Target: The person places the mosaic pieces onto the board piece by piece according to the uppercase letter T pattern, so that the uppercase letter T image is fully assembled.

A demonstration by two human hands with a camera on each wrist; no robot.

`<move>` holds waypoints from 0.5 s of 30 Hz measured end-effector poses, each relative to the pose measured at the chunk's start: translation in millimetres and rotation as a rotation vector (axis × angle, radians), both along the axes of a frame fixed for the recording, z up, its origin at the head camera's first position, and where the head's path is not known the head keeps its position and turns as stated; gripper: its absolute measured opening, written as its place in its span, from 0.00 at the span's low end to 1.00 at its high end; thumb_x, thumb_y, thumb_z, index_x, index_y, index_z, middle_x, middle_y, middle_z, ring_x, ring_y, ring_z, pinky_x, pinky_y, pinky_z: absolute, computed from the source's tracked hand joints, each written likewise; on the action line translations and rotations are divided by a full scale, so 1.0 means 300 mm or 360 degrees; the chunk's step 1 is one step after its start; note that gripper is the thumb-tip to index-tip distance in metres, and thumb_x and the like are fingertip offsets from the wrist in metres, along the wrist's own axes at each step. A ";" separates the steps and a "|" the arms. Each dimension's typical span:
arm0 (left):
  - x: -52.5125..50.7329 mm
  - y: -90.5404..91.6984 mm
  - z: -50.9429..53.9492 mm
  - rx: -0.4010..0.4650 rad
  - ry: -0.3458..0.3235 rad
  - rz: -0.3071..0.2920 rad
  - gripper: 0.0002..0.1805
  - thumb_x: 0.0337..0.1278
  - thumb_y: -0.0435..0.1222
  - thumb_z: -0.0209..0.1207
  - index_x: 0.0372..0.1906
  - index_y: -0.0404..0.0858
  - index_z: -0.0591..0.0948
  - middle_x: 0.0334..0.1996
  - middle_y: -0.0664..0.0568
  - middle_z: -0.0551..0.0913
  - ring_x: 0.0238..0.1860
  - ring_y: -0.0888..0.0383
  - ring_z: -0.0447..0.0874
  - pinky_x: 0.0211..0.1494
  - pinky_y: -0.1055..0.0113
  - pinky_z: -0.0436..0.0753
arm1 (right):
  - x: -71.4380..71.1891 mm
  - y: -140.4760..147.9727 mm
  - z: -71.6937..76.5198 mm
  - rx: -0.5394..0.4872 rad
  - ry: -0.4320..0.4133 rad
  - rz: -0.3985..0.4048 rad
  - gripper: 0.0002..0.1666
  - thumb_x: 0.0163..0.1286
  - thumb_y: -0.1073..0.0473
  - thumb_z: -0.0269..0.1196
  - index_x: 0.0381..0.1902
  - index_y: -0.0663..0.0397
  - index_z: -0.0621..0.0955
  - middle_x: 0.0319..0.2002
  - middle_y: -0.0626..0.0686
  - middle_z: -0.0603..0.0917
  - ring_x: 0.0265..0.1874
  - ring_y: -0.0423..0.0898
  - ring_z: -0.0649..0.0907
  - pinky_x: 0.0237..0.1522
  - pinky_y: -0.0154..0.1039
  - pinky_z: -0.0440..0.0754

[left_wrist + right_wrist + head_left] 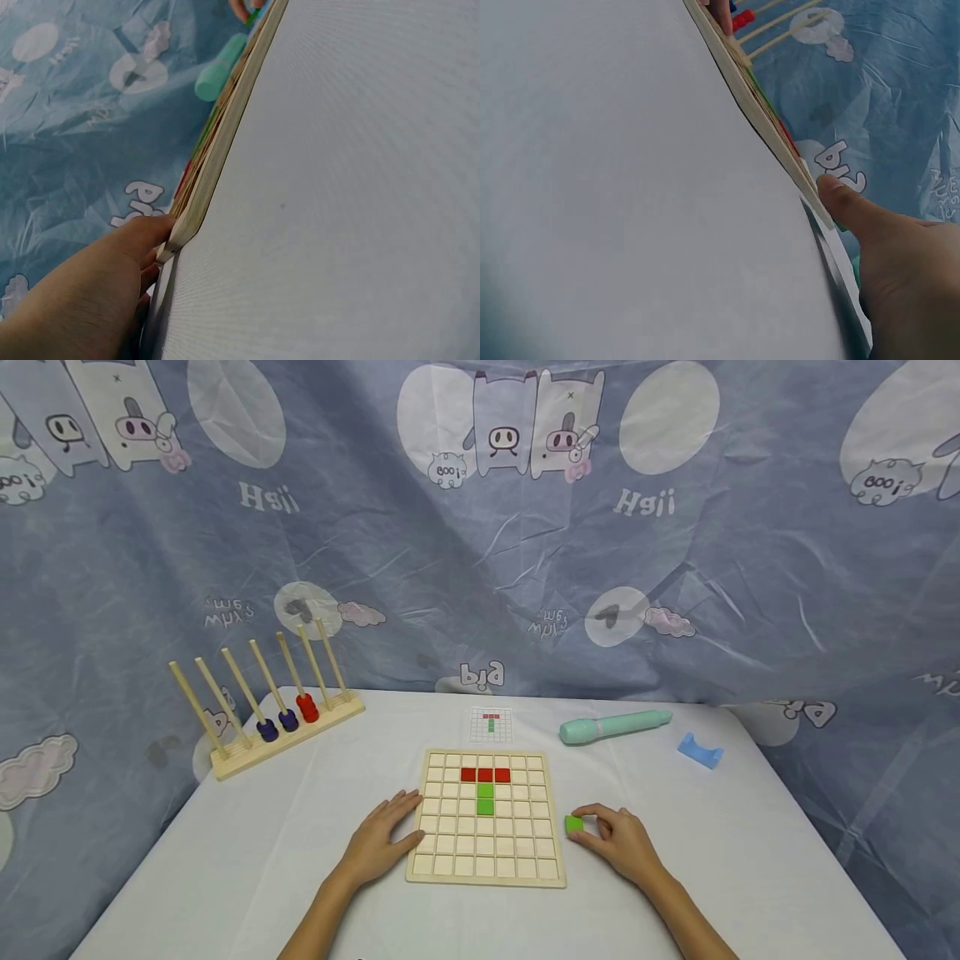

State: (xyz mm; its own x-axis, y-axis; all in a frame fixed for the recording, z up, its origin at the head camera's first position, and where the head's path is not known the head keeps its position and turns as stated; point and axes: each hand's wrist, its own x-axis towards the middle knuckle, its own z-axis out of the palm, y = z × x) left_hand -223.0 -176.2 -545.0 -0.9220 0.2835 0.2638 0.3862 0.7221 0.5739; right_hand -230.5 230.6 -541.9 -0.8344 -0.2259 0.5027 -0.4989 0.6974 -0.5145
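A wooden grid board (456, 843) lies flat on the table; three red square tiles (486, 775) form a row on it, and two green square tiles (485, 799) run down below the middle one. Along the board's left edge, my left hand (381, 842) touches the frame with thumb and fingertips, its fingers fairly straight. To the right of the board, my right hand (618, 843) pinches a loose green square tile (573, 824) between thumb and forefinger. In the right wrist view the thumb (840, 195) largely hides that tile.
Behind the board lies a small printed pattern card (491, 726). A mint-green mallet-like tool (615, 725) and a blue curved holder (701, 750) are at the back right. A pegged wooden rack (288, 731) with red and dark blue beads stands at the back left. Patterned cloth (480, 552) hangs behind.
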 end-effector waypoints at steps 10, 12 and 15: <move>0.000 -0.003 -0.001 -0.0009 -0.0001 0.0004 0.32 0.55 0.51 0.59 0.64 0.45 0.69 0.65 0.56 0.67 0.68 0.54 0.57 0.70 0.56 0.53 | -0.054 -0.197 0.029 -0.0011 -0.0041 0.0151 0.19 0.48 0.44 0.71 0.38 0.40 0.83 0.09 0.33 0.59 0.10 0.31 0.57 0.37 0.46 0.72; -0.001 -0.003 -0.002 -0.0004 0.0004 -0.0001 0.32 0.55 0.51 0.59 0.64 0.45 0.69 0.64 0.56 0.67 0.68 0.54 0.57 0.70 0.56 0.53 | -0.060 -0.240 0.033 0.0000 -0.0031 0.0184 0.19 0.48 0.43 0.71 0.38 0.40 0.83 0.09 0.33 0.58 0.11 0.30 0.57 0.37 0.48 0.73; -0.002 -0.002 -0.003 0.0007 0.0015 -0.0016 0.32 0.55 0.51 0.59 0.64 0.44 0.70 0.64 0.55 0.67 0.68 0.53 0.57 0.70 0.55 0.53 | -0.062 -0.300 0.036 0.0018 0.0002 0.0205 0.19 0.47 0.43 0.71 0.37 0.40 0.83 0.10 0.32 0.58 0.12 0.31 0.57 0.39 0.49 0.73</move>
